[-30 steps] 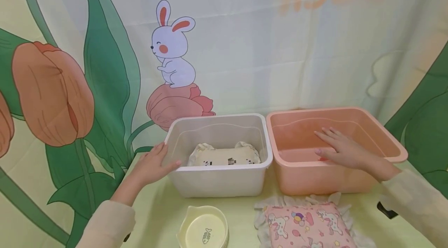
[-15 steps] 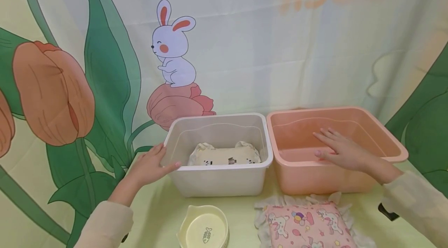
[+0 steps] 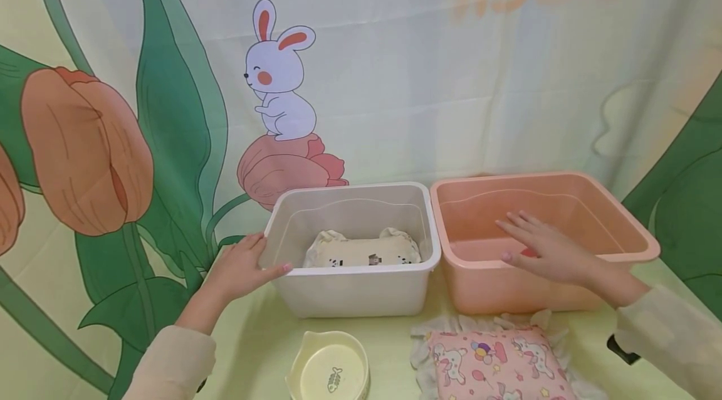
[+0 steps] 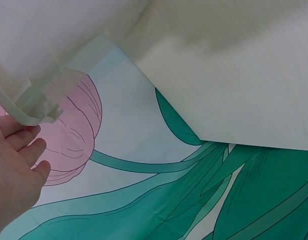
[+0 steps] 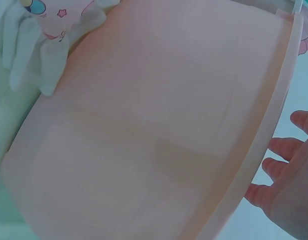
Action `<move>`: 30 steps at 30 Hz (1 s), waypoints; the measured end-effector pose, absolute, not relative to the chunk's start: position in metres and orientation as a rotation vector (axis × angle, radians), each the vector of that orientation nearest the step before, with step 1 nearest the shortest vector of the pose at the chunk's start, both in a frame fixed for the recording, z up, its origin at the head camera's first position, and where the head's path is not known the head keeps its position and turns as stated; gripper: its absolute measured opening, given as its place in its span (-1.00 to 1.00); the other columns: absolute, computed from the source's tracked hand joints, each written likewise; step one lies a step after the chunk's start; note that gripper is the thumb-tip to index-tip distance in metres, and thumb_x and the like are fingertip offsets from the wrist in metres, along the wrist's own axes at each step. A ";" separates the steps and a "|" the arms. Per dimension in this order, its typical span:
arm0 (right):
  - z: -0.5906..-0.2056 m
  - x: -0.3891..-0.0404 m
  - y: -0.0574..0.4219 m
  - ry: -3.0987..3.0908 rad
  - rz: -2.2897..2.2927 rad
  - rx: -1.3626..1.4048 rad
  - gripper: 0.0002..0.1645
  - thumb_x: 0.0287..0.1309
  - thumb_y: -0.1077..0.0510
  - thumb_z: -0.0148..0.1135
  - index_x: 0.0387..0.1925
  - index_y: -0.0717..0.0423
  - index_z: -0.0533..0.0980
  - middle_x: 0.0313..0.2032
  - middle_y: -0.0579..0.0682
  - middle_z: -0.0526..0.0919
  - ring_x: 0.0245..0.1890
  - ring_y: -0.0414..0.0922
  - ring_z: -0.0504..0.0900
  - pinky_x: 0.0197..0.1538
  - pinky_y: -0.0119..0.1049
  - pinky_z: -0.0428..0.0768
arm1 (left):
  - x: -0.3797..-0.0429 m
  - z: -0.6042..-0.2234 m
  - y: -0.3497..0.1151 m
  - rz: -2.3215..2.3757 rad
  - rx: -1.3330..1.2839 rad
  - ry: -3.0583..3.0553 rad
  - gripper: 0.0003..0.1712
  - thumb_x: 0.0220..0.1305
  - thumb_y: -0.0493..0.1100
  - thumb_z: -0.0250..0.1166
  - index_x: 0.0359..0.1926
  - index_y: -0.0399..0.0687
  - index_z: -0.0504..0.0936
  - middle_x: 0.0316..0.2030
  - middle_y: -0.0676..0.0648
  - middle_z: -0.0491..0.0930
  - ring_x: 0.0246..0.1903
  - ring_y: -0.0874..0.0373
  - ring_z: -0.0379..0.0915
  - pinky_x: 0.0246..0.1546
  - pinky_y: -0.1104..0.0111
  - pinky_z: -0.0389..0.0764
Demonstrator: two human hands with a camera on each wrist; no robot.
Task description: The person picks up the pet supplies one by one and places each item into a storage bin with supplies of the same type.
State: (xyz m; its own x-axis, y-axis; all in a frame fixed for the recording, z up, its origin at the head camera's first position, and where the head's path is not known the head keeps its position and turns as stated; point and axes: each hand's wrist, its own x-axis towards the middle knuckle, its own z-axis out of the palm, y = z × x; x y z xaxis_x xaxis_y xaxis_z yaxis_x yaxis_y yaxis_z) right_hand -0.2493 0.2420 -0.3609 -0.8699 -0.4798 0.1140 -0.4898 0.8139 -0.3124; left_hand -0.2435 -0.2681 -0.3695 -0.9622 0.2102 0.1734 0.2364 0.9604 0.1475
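In the head view my left hand (image 3: 239, 267) rests at the left front corner of a white plastic bin (image 3: 352, 292), fingers extended along its rim. The left wrist view has those fingertips (image 4: 24, 131) right at the rim's underside. A cream pillow (image 3: 361, 251) with small animal prints lies inside this bin. My right hand (image 3: 549, 252) hovers over the front rim of a pink plastic bin (image 3: 507, 290), fingers spread and holding nothing. Beneath its thumb shows a small red patch (image 3: 529, 252), mostly hidden. Fingers (image 5: 286, 148) overlap the pink rim in the right wrist view.
A pale yellow cat-eared dish (image 3: 329, 365) and a pink ruffled pillow (image 3: 496, 362) lie on the light green table (image 3: 259, 331) in front of the bins. The bins stand side by side against a printed curtain (image 3: 395, 74).
My right hand has shifted slightly left and down over the pink bin. The red patch under it dropped from sight and shows again. My left hand and the bins have hardly moved.
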 end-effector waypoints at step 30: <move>-0.358 -0.229 0.221 -2.858 0.367 0.971 -0.25 0.12 -0.25 -0.03 0.29 -0.05 0.14 0.31 0.14 0.08 0.31 0.16 0.01 0.21 0.16 0.10 | -0.239 -0.368 -0.269 -0.290 -0.360 -3.012 -0.02 0.07 0.38 0.02 0.29 -0.24 0.12 0.21 -0.34 0.19 0.17 -0.28 0.13 0.06 -0.12 0.25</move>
State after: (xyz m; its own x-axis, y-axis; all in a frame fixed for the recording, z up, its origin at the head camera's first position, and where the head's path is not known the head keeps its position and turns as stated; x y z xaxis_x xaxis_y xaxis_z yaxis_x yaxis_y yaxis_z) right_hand -0.2288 0.2209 -0.3580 -0.7917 -0.5864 0.1712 -0.6107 0.7677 -0.1941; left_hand -0.2394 -0.2692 -0.3676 -0.9678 0.2238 0.1155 0.2417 0.9542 0.1763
